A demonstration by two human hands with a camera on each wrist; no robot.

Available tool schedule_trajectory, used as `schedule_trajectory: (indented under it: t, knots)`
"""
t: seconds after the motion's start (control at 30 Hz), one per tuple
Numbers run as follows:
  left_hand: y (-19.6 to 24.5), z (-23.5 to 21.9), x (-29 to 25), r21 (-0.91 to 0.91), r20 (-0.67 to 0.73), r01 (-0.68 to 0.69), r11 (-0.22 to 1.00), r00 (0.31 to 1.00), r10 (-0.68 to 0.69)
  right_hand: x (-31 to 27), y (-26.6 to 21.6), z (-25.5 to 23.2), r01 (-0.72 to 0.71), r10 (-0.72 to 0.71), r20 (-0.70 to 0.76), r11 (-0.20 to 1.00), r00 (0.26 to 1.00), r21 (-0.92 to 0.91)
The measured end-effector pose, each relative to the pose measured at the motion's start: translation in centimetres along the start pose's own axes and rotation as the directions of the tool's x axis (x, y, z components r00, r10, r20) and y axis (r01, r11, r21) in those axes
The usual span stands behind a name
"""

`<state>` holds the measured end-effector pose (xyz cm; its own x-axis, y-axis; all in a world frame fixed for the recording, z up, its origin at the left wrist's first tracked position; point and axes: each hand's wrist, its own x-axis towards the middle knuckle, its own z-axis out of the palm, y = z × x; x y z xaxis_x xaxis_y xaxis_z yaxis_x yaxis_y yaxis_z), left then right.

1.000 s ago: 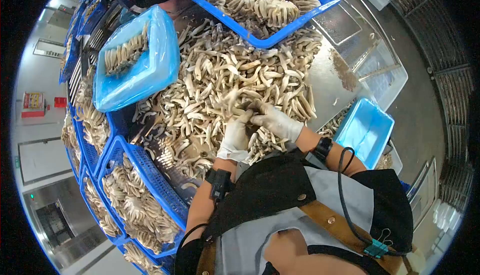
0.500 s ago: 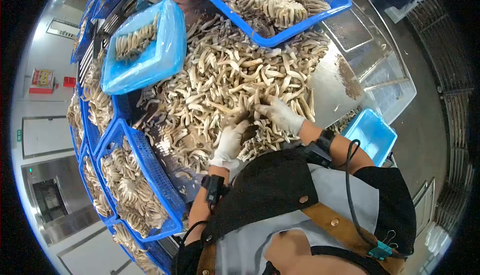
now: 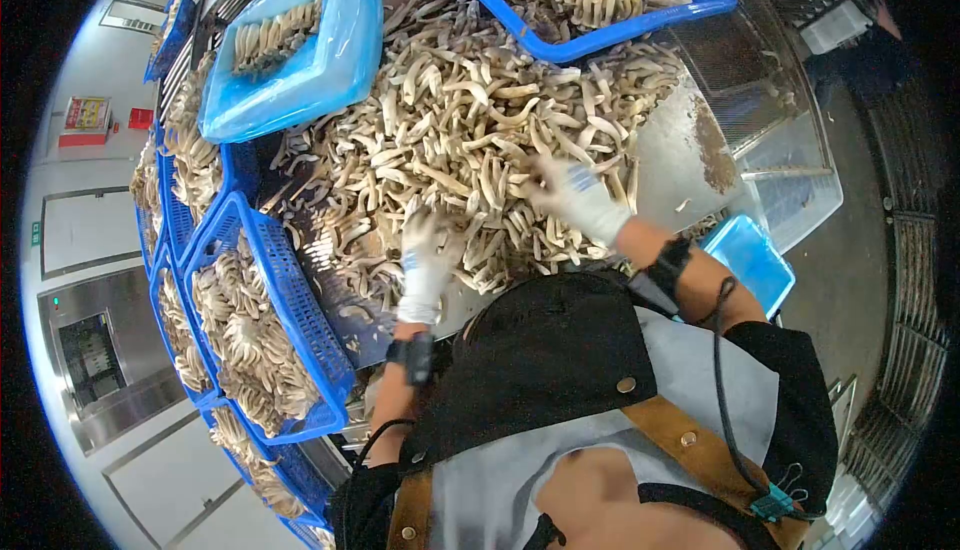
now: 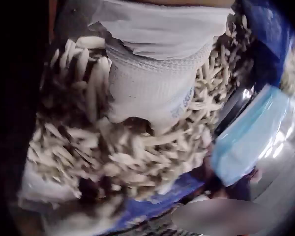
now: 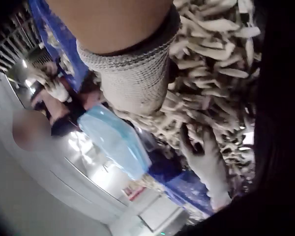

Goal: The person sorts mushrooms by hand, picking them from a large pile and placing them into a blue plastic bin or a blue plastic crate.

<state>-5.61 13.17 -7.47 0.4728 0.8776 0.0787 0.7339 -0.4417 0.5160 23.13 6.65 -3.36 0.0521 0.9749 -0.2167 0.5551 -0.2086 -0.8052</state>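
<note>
A broad heap of pale, long-stemmed mushrooms [image 3: 480,150] covers the metal table in front of me. My left hand [image 3: 428,260], in a white glove, is over the near left part of the heap and blurred. In the right wrist view, the left hand [image 5: 206,164] has its thumb and fingers apart at the mushrooms, with a gap between them. Farther right, my gloved right hand [image 3: 582,200] reaches into the heap with its fingertips among the stems. Its fingers are hidden behind the glove back in its own wrist view, so I cannot tell whether it holds a mushroom.
A blue plastic-lined tray [image 3: 350,60] holding a row of mushrooms stands at the back left. A blue basket [image 3: 560,50] of mushrooms sits at the far edge. More filled blue baskets [image 3: 300,310] line the left side. At right is a light blue bin [image 3: 750,265].
My hands, close together over the heap before, have moved apart: the left to the left, the right slightly right and up. The head view has shifted, with the far trays now higher.
</note>
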Motion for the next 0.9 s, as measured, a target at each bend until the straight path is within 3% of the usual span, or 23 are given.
schedule_trajectory:
  t: [0.03, 0.07, 0.1, 0.17, 0.27, 0.3, 0.37, 0.4, 0.43, 0.5, 0.53, 0.57, 0.63, 0.7, 0.73, 0.83, 0.87, 0.9]
  knots:
    - [1.5, 0.5, 0.1, 0.162, 0.004, -0.085, 0.983, 0.996, 0.085, 0.1, -1.1, 1.4, -0.035, 0.043, 0.079, 0.994, 0.996, -0.101]
    - [3.0, 0.9, 0.3, 0.32, 0.007, -0.163, 0.933, 0.985, 0.17, 1.0, 0.2, 4.4, 0.013, -0.014, -0.012, 0.993, 1.0, -0.113]
    - [2.4, 2.2, 0.6, 0.226, 0.012, -0.109, 0.968, 0.994, 0.109, 1.7, -1.0, 4.8, -0.109, 0.109, 0.004, 0.993, 0.994, -0.037]
    - [1.6, 3.0, 1.6, 0.046, 0.025, 0.017, 0.999, 1.0, -0.019, 3.0, -2.9, 5.2, -0.202, 0.202, -0.003, 0.979, 0.979, -0.009]
    - [3.0, 0.3, 2.7, -0.141, 0.059, 0.219, 0.965, 0.975, -0.213, 4.2, -3.1, 6.9, -0.014, 0.01, -0.059, 0.999, 0.998, -0.053]
    - [1.3, 0.5, 2.7, -0.606, 0.2, 0.383, 0.697, 0.922, -0.333, 4.4, -3.2, 6.7, -0.049, 0.046, -0.047, 0.997, 0.998, -0.063]
    - [0.7, -0.7, 3.1, -0.782, 0.209, 0.385, 0.489, 0.902, -0.377, 4.4, -3.6, 6.6, -0.116, 0.115, -0.011, 0.99, 0.993, -0.085]
    - [1.8, -2.0, 3.0, -0.879, 0.324, 0.426, 0.217, 0.865, -0.384, 3.9, -5.0, 5.7, -0.205, 0.206, 0.033, 0.978, 0.978, -0.035]
    - [1.1, -1.9, 2.8, -0.895, 0.376, 0.435, 0.096, 0.853, -0.363, 4.7, -2.8, 7.5, -0.1, 0.098, -0.089, 0.995, 0.991, -0.019]
    - [1.5, -2.4, 2.5, -0.905, 0.415, 0.422, -0.052, 0.85, -0.324, 4.2, -3.9, 7.1, 0.028, -0.012, -0.261, 0.998, 0.965, 0.055]
    - [1.5, -2.3, 2.3, -0.904, 0.422, 0.418, -0.082, 0.85, -0.317, 3.7, -4.1, 6.2, -0.062, 0.101, -0.165, 0.973, 0.981, 0.223]
    - [1.4, -2.2, 2.0, -0.902, 0.43, 0.416, -0.113, 0.848, -0.309, 3.7, -4.1, 6.0, 0.052, 0.053, -0.238, 0.908, 0.97, 0.415]
    - [1.0, -2.0, 1.6, -0.892, 0.451, 0.42, -0.163, 0.843, -0.294, 4.9, -1.5, 7.0, 0.062, 0.065, -0.332, 0.931, 0.941, 0.359]
    - [0.0, -1.6, 1.4, -0.878, 0.476, 0.437, -0.194, 0.836, -0.274, 5.1, -2.7, 4.7, -0.08, 0.095, -0.357, 0.995, 0.929, 0.056]
    - [-0.7, -1.2, 1.4, -0.881, 0.47, 0.427, -0.203, 0.835, -0.285, 4.1, -4.8, 2.8, -0.105, 0.159, -0.274, 0.974, 0.948, 0.203]
    - [-1.8, -1.1, 0.8, -0.888, 0.457, 0.408, -0.213, 0.835, -0.307, 4.7, -2.0, 4.1, 0.096, -0.093, -0.52, 0.995, 0.849, -0.021]
    - [-1.1, -2.0, 0.7, -0.89, 0.452, 0.406, -0.206, 0.84, -0.3, 4.1, -3.8, 2.8, -0.041, 0.012, -0.401, 0.997, 0.916, -0.062]
    - [-0.7, -2.6, 0.5, -0.894, 0.446, 0.402, -0.2, 0.846, -0.292, 3.4, -5.4, 2.6, 0.051, -0.144, -0.45, 0.976, 0.881, -0.212]
